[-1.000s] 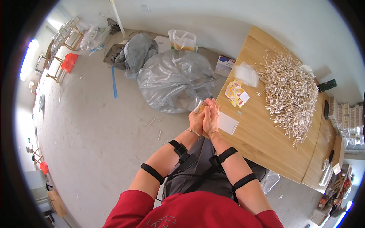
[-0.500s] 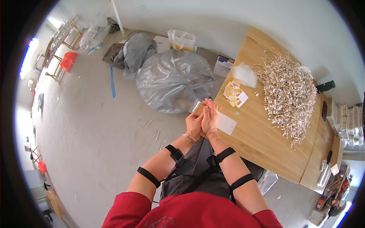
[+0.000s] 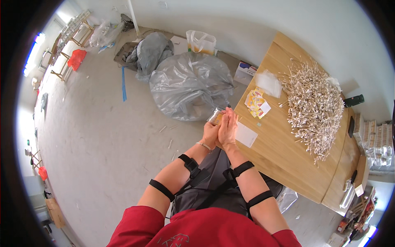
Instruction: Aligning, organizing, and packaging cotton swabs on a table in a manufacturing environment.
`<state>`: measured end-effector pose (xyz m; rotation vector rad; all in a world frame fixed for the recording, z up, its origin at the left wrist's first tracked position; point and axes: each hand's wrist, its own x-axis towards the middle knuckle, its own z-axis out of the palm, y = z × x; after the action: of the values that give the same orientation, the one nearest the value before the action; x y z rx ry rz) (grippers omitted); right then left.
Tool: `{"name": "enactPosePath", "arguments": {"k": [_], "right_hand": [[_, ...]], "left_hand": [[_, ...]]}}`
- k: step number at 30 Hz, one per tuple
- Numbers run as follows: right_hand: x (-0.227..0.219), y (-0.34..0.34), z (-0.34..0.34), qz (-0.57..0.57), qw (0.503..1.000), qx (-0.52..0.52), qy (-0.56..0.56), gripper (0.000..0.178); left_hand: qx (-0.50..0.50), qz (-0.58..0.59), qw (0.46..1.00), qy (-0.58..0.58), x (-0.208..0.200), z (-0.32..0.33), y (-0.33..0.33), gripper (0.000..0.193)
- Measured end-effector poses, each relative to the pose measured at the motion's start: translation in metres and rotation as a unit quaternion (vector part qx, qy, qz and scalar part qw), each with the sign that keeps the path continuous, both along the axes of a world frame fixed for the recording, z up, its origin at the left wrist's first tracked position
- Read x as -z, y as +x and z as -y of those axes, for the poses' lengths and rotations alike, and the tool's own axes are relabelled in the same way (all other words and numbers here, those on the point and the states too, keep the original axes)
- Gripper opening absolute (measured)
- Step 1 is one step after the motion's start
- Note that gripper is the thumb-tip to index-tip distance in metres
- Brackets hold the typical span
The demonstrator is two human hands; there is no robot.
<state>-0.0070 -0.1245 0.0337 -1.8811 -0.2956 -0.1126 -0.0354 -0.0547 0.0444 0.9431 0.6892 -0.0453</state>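
Observation:
Just off the table's left edge, my two hands are pressed together around a small clear pack of cotton swabs [image 3: 215,117] with a yellow-orange card in it. My left hand [image 3: 210,134] is closed around the lower left side of the pack. Against the other side lies my right hand [image 3: 227,129], its fingers fairly straight and close together; its palm hides part of the pack. A white card [image 3: 246,134] lies on the table beside my right hand. Beyond it are several yellow printed cards [image 3: 254,102], a stack of clear plastic bags [image 3: 269,84] and a big heap of loose cotton swabs [image 3: 314,111].
The wooden table [image 3: 284,164] fills the right side. A large grey plastic sack [image 3: 187,86] stands on the floor ahead, near a grey bin [image 3: 125,54] and a white carrier bag [image 3: 200,42]. A dark green cylinder [image 3: 354,101] and a phone-like black slab [image 3: 351,123] lie past the heap.
The view has shifted slightly. My hands stay together on the pack, with the right fingers moved a little over it.

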Motion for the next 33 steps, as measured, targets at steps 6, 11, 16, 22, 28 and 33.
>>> {"name": "enactPosePath", "arguments": {"k": [6, 11, 16, 22, 28, 33], "right_hand": [[-0.006, 0.0, 0.001, -0.008, 1.0, 0.006, 0.029, 0.035], [-0.003, 0.003, 0.0, 0.011, 1.0, -0.005, 0.001, 0.033], [0.002, 0.004, 0.0, 0.022, 0.999, 0.024, -0.029, 0.032], [-0.004, 0.001, -0.002, -0.002, 0.998, 0.022, -0.062, 0.033], [0.001, 0.002, -0.002, 0.015, 0.996, 0.022, -0.089, 0.034], [0.01, 0.007, 0.002, 0.083, 0.99, 0.021, -0.112, 0.033]], "left_hand": [[-0.033, 0.008, 0.999, -0.023, 0.005, 0.007, -0.005, 0.027], [-0.015, 0.023, 1.0, -0.012, 0.003, 0.002, -0.004, 0.028], [-0.007, -0.033, 0.999, 0.038, -0.005, -0.022, 0.004, 0.034], [0.015, 0.006, 0.991, 0.136, 0.0, -0.031, 0.02, 0.029], [0.067, -0.036, 0.979, 0.191, 0.006, -0.025, 0.025, 0.027], [0.057, -0.01, 0.996, 0.062, 0.013, -0.017, 0.011, 0.029]]}}
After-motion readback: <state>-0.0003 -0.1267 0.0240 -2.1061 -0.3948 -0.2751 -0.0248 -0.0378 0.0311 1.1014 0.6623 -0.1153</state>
